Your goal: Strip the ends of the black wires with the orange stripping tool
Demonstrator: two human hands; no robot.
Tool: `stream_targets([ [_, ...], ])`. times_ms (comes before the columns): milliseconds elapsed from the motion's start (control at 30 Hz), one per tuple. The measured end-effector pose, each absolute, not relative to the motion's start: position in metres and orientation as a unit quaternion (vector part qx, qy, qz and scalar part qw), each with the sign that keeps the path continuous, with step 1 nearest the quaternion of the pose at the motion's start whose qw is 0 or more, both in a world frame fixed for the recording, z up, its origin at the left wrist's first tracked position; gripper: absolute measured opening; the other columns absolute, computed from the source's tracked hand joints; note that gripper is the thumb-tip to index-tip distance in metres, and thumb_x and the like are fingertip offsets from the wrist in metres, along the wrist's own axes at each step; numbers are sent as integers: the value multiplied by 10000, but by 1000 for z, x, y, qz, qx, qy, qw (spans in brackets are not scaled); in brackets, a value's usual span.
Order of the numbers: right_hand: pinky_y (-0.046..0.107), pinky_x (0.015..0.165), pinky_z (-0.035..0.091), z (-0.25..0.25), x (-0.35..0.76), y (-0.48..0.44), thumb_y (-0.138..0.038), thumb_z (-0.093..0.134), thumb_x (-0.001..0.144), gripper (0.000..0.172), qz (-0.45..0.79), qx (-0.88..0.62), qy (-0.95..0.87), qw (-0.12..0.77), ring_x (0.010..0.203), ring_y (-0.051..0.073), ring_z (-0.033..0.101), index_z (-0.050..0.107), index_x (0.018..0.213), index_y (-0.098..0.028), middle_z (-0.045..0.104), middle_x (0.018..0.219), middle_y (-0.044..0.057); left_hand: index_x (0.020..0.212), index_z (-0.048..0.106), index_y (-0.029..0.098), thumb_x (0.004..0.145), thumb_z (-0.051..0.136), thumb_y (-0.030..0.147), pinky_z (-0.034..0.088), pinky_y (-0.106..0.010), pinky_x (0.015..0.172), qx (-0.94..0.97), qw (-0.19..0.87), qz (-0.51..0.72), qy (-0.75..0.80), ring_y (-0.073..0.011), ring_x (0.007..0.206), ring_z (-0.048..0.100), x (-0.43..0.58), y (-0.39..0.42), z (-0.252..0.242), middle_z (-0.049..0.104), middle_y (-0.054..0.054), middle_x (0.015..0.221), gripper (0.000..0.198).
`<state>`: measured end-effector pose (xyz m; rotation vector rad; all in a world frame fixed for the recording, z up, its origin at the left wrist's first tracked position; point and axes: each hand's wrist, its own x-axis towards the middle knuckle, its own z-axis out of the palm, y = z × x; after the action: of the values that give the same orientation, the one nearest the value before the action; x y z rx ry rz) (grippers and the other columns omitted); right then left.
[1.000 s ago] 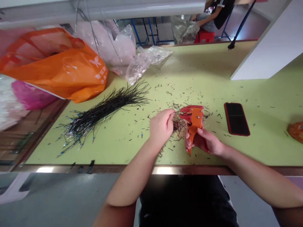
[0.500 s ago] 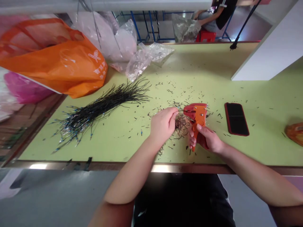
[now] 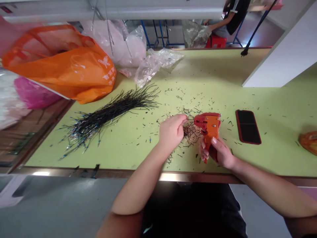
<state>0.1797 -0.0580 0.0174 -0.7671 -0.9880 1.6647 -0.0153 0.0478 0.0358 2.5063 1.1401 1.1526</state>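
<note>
My right hand [image 3: 220, 151] is closed round the handle of an orange and red wire stripper [image 3: 210, 124], its jaws facing left. Between the fingertips of my left hand [image 3: 172, 130] is a thin black wire [image 3: 190, 119], whose end reaches the stripper's jaws. Whether the jaws bite on it, I cannot tell. Below the tool lies a heap of short wire scraps [image 3: 192, 130]. To the left, a long bundle of black wires [image 3: 106, 114] with blue-tipped ends rests on the green tabletop [image 3: 138, 155].
A phone [image 3: 248, 127] lies right of my right hand, and an orange packet [image 3: 309, 141] at the far right edge. An orange bag [image 3: 81, 72] and clear plastic bags [image 3: 153, 64] stand back left. A white panel [image 3: 277, 56] rises back right. Another person [image 3: 230, 21] sits beyond the table.
The view has shifted slightly, so everything sits a little lower. The wire stripper has tilted and drawn slightly right from my left hand, with more wire showing between them. Both grips stay the same.
</note>
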Motion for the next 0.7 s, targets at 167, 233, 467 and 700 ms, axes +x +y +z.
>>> stream_targets([
  [167, 287, 505, 437, 18, 177, -62, -704, 695, 957, 521, 677, -320, -415, 516, 517, 144, 493, 633, 819, -206, 512, 613, -35, 969, 706, 218, 923, 432, 44, 502, -259, 670, 836, 66, 401, 367, -154, 738, 711, -16, 47, 36, 782, -9, 861, 328],
  [233, 284, 496, 419, 18, 176, -63, -686, 694, 965, 505, 682, -314, -408, 520, 506, 141, 477, 628, 816, -208, 504, 610, -37, 982, 701, 221, 929, 432, 44, 483, -257, 646, 841, 51, 400, 359, -153, 724, 701, -16, 47, 36, 779, -10, 853, 326],
  [467, 290, 519, 451, 13, 178, -62, -688, 687, 965, 496, 706, -280, -405, 510, 511, 141, 470, 651, 872, -202, 525, 633, -31, 986, 688, 221, 850, 395, -13, 412, -246, 601, 838, 0, 410, 359, -140, 646, 634, -18, 52, 31, 738, 4, 768, 399],
  [700, 373, 708, 579, 10, 182, -55, -660, 679, 977, 481, 709, -274, -416, 499, 699, 207, 647, 711, 990, -181, 652, 780, 43, 971, 677, 210, 983, 429, 65, 444, -232, 623, 822, 18, 450, 349, -125, 658, 658, -13, 51, 29, 741, 4, 772, 288],
])
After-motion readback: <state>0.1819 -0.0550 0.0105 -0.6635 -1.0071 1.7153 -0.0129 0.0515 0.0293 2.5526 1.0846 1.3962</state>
